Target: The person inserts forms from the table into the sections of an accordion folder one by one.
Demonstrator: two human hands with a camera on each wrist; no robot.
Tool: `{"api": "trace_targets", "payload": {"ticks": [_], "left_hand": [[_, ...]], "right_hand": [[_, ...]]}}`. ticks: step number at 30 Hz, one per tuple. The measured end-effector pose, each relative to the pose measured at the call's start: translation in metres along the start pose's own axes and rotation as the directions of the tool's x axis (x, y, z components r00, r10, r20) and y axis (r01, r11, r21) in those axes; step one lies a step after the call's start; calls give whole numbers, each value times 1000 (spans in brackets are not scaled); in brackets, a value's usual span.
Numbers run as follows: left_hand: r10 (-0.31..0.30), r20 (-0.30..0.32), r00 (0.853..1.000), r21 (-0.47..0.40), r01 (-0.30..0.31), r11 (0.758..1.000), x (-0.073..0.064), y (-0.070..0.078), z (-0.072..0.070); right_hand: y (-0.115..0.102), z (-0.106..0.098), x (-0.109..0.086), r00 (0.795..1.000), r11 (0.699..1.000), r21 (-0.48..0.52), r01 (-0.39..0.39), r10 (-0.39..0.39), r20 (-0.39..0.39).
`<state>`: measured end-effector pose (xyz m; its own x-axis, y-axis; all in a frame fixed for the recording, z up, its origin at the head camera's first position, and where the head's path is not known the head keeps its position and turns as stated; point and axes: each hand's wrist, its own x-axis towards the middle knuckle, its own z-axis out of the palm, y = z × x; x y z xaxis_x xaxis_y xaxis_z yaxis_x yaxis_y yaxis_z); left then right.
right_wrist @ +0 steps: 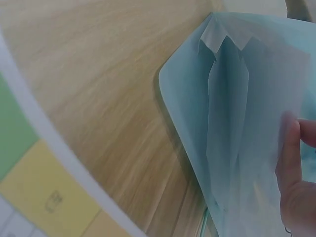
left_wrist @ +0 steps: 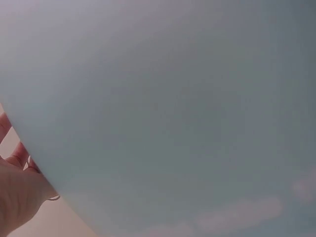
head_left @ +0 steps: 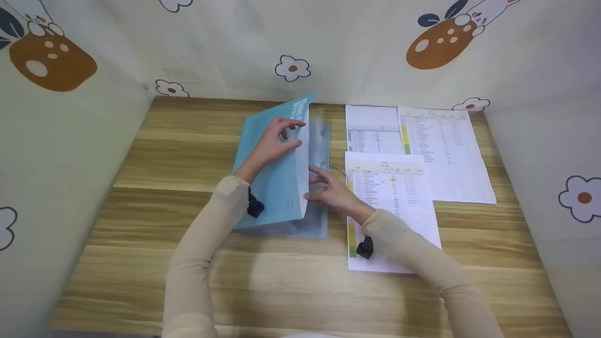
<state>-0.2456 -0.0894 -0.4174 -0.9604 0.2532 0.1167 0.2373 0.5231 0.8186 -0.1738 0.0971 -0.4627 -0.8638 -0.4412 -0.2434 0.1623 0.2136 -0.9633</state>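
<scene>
A light blue file folder [head_left: 272, 183] lies on the table with its cover raised along the right side. A pale strip [head_left: 303, 180] shows along the cover's edge. My left hand [head_left: 274, 141] lies over the cover, its fingertips by that strip, index finger and thumb apart. At the folder's open side my right hand [head_left: 335, 190] touches the raised layer's edge. In the right wrist view, finger and thumb [right_wrist: 294, 163] pinch a translucent sheet [right_wrist: 266, 94] beside pleated sides [right_wrist: 227, 98]. Blue-grey plastic [left_wrist: 163, 113] fills most of the left wrist view, hiding my left fingertips.
Printed sheets lie right of the folder: a front sheet [head_left: 389, 216] under my right forearm, another [head_left: 450, 155] behind it, and a partly covered one [head_left: 373, 117]. A thin cord [head_left: 339, 170] lies between folder and papers. Patterned cloth [head_left: 225, 51] borders the wooden table [head_left: 155, 197].
</scene>
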Motion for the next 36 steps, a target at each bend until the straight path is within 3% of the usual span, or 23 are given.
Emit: {"api": "trace_targets", "payload": {"ticks": [6,13,24,36], "left_hand": [[21,-3,1000,-3,-21,1000,1,-1,1],[49,-13,999,-10,-49,999,2,-3,1],[26,-5,1000,-15,-26,1000,1,-1,0],[28,3,1000,-23,-28,999,1,-2,-2]], "right_hand": [[-1,-8,-3,1000,998,59,8,-9,18],[-18,-22,-14,1000,996,85,-12,11,19],[-1,-65,-8,992,993,105,59,-47,-113],[-2,-125,-28,970,999,13,45,-41,-242]]}}
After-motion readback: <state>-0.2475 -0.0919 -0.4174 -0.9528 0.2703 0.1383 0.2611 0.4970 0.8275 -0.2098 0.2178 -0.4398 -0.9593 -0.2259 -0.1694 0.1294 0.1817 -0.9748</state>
